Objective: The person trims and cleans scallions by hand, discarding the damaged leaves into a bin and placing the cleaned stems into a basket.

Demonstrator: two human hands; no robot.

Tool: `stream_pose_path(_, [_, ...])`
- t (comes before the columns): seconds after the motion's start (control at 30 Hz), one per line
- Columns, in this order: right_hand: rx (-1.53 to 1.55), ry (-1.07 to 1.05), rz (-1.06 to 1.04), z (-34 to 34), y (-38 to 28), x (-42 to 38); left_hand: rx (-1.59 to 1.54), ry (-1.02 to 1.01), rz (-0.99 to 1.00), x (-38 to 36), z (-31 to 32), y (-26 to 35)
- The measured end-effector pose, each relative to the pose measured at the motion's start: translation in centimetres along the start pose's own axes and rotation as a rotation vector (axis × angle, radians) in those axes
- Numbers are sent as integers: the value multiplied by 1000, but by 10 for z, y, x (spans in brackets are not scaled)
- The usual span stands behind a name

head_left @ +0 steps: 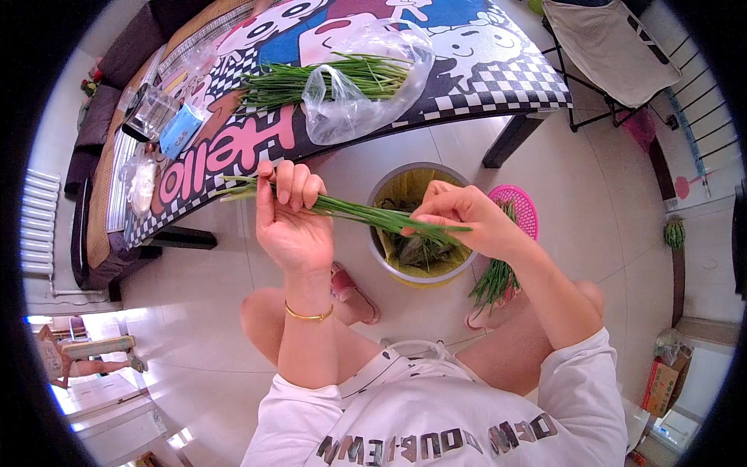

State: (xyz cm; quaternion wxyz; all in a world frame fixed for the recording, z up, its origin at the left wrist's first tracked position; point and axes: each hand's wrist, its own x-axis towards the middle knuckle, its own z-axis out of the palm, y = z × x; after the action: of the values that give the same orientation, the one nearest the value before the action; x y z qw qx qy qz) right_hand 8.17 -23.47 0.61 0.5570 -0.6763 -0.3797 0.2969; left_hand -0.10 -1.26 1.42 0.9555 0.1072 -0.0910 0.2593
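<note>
Above the bin [381, 187], the left hand [292, 222] was clenched round a bunch of chives [350, 208], while the right hand [467, 222] pinched their tips. A loose grip could probably let good stalks drop into the bin's scraps [420, 249].

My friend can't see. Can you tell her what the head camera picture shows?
A seated person's left hand holds a bunch of green chives while the right hand pinches their tips above a bin. More chives lie on a table.
</note>
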Motion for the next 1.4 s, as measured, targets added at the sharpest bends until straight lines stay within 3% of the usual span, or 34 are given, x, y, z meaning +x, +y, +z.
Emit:
stream_pose_path(0.17, [133, 10, 54, 2, 3, 1, 14, 12, -13, -1, -3, -3])
stream_pose_path(0.27, [400, -3, 149, 6, 2, 1, 31, 12, -15, -1, -3, -6])
stream_pose_path(0.37, [324, -34, 202, 4, -4, 0, 52, 1, -19, -2, -2, -8])
stream_pose_path(0.47, [212, -42, 111, 5, 6, 1, 53, -4, -28, -3, -2, -10])
stream_pose_path(0.87, [575, -74, 308, -1, -8, 0, 15, -15, -170, -5, -3, -12])
stream_pose_path(0.97, [550, -32, 294, -4, -6, 0, -50, -18, -222, -5, -4, -10])
stream_pose_path(1.27, [654, -165, 283, -11, -9, -2, -131, -52, -288, -5, -5, -9])
stream_pose_path(1.4, [469, -193, 300, -6, -10, -2, -85, -90, -286, -5, -6, -8])
